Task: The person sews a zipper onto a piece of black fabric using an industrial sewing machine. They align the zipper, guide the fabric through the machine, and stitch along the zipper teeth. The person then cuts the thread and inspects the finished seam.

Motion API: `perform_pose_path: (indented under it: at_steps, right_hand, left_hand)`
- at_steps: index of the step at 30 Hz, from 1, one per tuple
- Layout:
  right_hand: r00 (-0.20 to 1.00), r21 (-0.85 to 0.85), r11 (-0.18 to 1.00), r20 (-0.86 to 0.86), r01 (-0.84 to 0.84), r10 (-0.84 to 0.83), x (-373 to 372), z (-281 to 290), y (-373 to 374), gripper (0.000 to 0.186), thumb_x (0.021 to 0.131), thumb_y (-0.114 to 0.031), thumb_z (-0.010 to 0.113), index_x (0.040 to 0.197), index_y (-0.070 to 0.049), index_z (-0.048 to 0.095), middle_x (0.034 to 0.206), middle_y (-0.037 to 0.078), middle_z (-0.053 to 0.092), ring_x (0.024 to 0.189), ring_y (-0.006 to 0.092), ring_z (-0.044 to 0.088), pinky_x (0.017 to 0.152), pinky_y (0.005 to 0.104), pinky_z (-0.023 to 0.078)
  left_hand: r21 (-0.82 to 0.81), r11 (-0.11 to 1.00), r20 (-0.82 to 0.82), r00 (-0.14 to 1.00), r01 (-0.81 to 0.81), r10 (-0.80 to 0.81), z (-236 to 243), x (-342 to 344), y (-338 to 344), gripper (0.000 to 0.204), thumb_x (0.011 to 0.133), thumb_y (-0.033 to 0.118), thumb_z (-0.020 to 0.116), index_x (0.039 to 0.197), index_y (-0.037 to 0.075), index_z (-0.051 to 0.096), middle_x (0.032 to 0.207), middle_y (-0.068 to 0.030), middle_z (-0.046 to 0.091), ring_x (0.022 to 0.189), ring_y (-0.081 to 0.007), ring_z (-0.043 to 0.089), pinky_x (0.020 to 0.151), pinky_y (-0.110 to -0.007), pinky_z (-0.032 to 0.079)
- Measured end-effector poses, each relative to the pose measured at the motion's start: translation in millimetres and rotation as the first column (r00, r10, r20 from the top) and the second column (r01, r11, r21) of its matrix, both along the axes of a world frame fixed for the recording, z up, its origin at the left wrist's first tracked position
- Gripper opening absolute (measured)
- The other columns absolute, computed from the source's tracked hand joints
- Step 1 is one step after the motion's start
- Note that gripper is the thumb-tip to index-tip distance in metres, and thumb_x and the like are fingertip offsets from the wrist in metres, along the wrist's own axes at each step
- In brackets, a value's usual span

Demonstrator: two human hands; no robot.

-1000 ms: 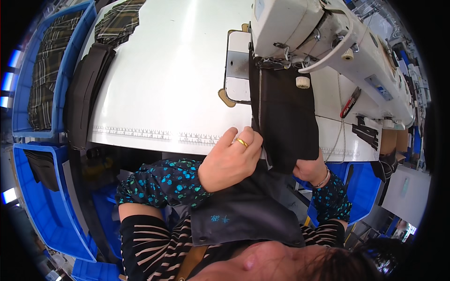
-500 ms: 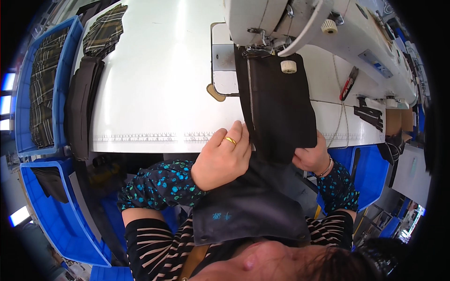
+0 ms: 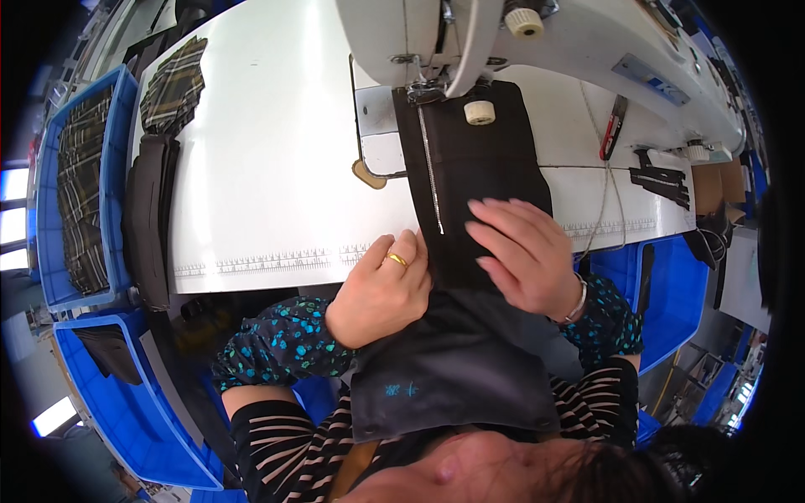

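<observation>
A dark brown fabric panel (image 3: 490, 163) lies under the needle area of the white sewing machine (image 3: 579, 63) and reaches toward me. A zipper (image 3: 431, 168) with pale metal teeth runs lengthwise near its left side. At the panel's near left edge, my left hand (image 3: 384, 289) is closed, its curled fingers gripping the fabric border. My right hand (image 3: 530, 261) is over the near right part of the panel, fingers spread and pointing left. Whether its fingertips touch the cloth I cannot tell.
A red-and-black cutter (image 3: 614, 127) and dark zipper pieces (image 3: 660, 180) lie to the right. On the left are plaid pieces (image 3: 174, 88), a folded dark stack (image 3: 153, 218) and a blue bin (image 3: 117, 176) of plaid cloth. Another blue bin (image 3: 147, 402) stands below.
My right hand has left the panel's right edge and come over the cloth with its fingers spread. My left hand stays at the left edge. The whole view has shifted slightly.
</observation>
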State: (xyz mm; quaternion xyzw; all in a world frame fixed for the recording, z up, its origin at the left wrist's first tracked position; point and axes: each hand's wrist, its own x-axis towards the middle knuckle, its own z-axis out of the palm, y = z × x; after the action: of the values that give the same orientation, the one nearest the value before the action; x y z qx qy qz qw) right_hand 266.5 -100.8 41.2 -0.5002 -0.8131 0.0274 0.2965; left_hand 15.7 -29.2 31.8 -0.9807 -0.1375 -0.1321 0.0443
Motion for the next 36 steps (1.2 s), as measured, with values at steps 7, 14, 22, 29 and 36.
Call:
perform_pose_path:
  at_steps: [7, 14, 22, 29, 36]
  right_hand:
    - [0.970, -0.231, 0.961, 0.220, 0.154, -0.103, -16, -20, 30, 0.080, 0.089, -0.049, 0.074, 0.157, -0.014, 0.052, 0.167, 0.014, 0.043, 0.152, 0.0343, 0.042, 0.121, 0.0580, 0.034]
    - [0.967, -0.223, 0.964, 0.239, 0.142, -0.087, -14, -24, 28, 0.080, 0.089, -0.054, 0.071, 0.157, -0.016, 0.053, 0.167, 0.013, 0.043, 0.153, 0.0337, 0.041, 0.121, 0.0612, 0.033]
    - [0.962, -0.231, 0.962, 0.257, 0.149, -0.087, -15, -22, 29, 0.079, 0.087, -0.048, 0.077, 0.155, -0.015, 0.054, 0.166, 0.012, 0.043, 0.154, 0.0311, 0.039, 0.123, 0.0678, 0.023]
    - [0.964, -0.260, 0.958, 0.260, 0.124, -0.054, -10, -21, 31, 0.069, 0.095, -0.039, 0.071, 0.158, -0.017, 0.052, 0.168, 0.012, 0.041, 0.155, 0.0317, 0.037, 0.123, 0.0670, 0.024]
    - [0.963, -0.257, 0.959, 0.262, 0.123, -0.054, -11, -21, 29, 0.073, 0.092, -0.041, 0.074, 0.158, -0.017, 0.052, 0.169, 0.012, 0.040, 0.155, 0.0318, 0.037, 0.123, 0.0675, 0.025]
  left_hand:
    - [-0.016, 1.000, 0.132, 0.991, -0.025, 0.027, -11, -3, 0, 0.022, 0.074, 0.017, 0.077, 0.089, 0.001, 0.075, 0.111, -0.0159, 0.071, 0.112, -0.0310, 0.065, 0.094, -0.042, 0.057]
    - [-0.096, 0.982, 0.277, 0.943, -0.165, 0.186, -16, -1, 1, 0.030, 0.071, 0.012, 0.080, 0.100, 0.006, 0.076, 0.114, -0.0105, 0.072, 0.107, -0.0277, 0.067, 0.089, -0.042, 0.056]
    - [-0.005, 0.997, 0.241, 0.967, -0.077, 0.076, -4, 8, 2, 0.036, 0.077, 0.008, 0.074, 0.112, 0.002, 0.079, 0.119, -0.0113, 0.074, 0.102, -0.0253, 0.070, 0.082, -0.035, 0.060]
    - [0.071, 0.997, 0.173, 0.985, -0.032, 0.019, 7, 13, 1, 0.035, 0.078, 0.013, 0.070, 0.108, -0.002, 0.079, 0.120, -0.0140, 0.074, 0.109, -0.0262, 0.067, 0.088, -0.034, 0.060]
    - [-0.006, 1.000, 0.105, 0.994, 0.002, -0.001, 8, 6, 5, 0.038, 0.083, 0.023, 0.073, 0.112, -0.001, 0.077, 0.121, -0.0113, 0.074, 0.119, -0.0279, 0.064, 0.095, -0.038, 0.058]
